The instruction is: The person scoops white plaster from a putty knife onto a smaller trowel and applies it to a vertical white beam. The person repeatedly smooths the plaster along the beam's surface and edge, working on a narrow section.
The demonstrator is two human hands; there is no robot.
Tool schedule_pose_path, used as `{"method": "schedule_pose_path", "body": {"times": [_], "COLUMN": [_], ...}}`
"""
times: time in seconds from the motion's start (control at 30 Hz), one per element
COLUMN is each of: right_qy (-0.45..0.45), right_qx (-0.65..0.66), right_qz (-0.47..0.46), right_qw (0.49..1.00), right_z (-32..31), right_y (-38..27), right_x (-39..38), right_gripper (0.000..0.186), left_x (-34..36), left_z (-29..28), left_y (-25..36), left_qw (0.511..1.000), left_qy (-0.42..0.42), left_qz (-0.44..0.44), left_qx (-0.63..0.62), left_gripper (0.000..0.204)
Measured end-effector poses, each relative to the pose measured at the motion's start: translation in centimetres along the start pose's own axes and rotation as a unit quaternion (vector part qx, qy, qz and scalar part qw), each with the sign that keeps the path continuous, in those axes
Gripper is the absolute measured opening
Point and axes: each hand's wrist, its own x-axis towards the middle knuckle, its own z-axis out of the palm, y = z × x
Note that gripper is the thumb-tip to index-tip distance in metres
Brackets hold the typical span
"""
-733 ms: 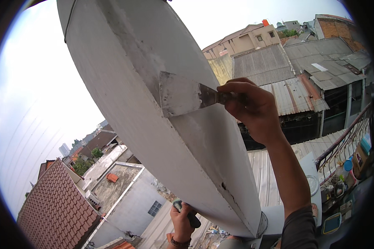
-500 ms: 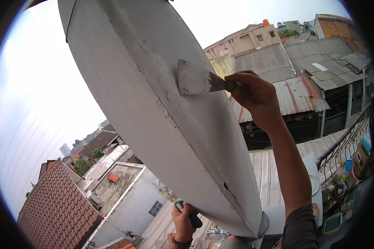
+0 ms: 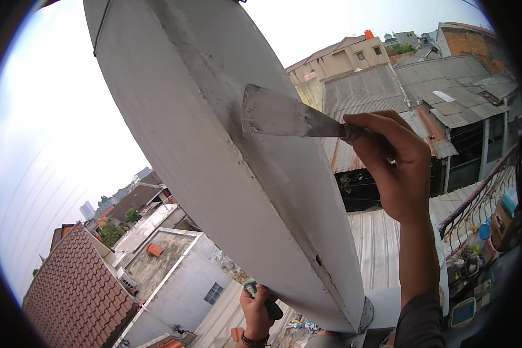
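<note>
A tall, tapering white body [image 3: 214,168] with a raised ridge running down it fills the middle of the view. Grey smears and small chips mark the ridge. My right hand [image 3: 394,151] is closed around the handle of a putty knife [image 3: 284,116], whose broad, coated blade lies over the grey face just right of the ridge. Whether the blade touches the surface I cannot tell. Lower down, by the left edge of the body, my left hand [image 3: 257,313] is wrapped around a dark tool handle [image 3: 272,307]. The rest of that tool is mostly hidden.
Far below on the left are a brown tiled roof [image 3: 81,278] and a white building [image 3: 182,284]. Corrugated metal roofs [image 3: 368,93] spread behind my right hand. A curved metal railing [image 3: 484,191] stands at the right, with assorted containers and boxes beyond it.
My right hand has moved right and slightly down, and the putty knife now shows more of its length at a different angle. The left hand keeps its place and grip.
</note>
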Motion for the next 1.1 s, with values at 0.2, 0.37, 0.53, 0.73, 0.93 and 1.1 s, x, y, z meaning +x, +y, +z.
{"method": "schedule_pose_path", "body": {"times": [0.2,0.37,0.53,0.73,0.93,1.1], "right_qy": [0.013,-0.015,0.025,0.050,0.030,0.062], "right_qx": [-0.136,-0.164,-0.194,-0.211,-0.331,-0.401], "right_qz": [-0.055,0.017,0.010,0.012,-0.042,-0.045], "right_qw": [0.989,0.986,0.981,0.976,0.942,0.913], "right_z": [0.3,-0.5,-1.5,0.3,-1.1,0.1], "right_y": [-4.6,-6.1,-7.8,-9.6,-11.1,-14.1], "right_x": [-1.4,-4.8,-5.7,-4.2,-5.8,-5.5], "right_gripper": [0.020,0.023,0.023,0.023,0.025,0.025], "left_x": [0.4,0.6,0.4,0.5,0.6,0.5], "left_z": [0.2,-0.6,0.2,0.0,0.0,0.4], "left_y": [-0.1,-0.5,-0.4,-0.3,-0.6,-0.6], "left_qw": [1.000,0.999,0.999,0.999,0.999,0.999], "left_qy": [-0.017,-0.027,-0.024,-0.028,-0.018,0.003], "left_qz": [0.000,0.003,0.011,0.015,0.016,0.025], "left_qx": [-0.026,-0.019,-0.031,-0.028,-0.032,-0.034], "left_gripper": [0.028,0.029,0.029,0.028,0.026,0.022]}}
